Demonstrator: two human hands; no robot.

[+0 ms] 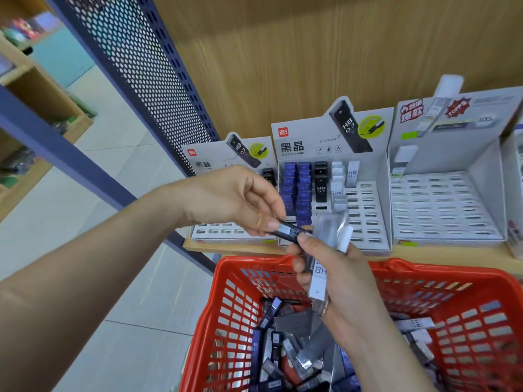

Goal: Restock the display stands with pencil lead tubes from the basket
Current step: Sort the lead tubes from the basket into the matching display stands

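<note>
Head: two hands [240, 199] [343, 281], one basket [235, 321]

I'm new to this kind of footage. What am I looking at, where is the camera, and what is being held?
No machine here: one camera worn on a person's head looks down at their two bare hands. The left hand pinches a dark tube; the right hand grips a bundle of pale tubes, its thumb at the dark tube's other end. Below sits a red basket of loose tubes. On the wooden shelf behind stand cardboard display stands: the middle stand is partly filled, the right stand shows mostly empty slots.
</note>
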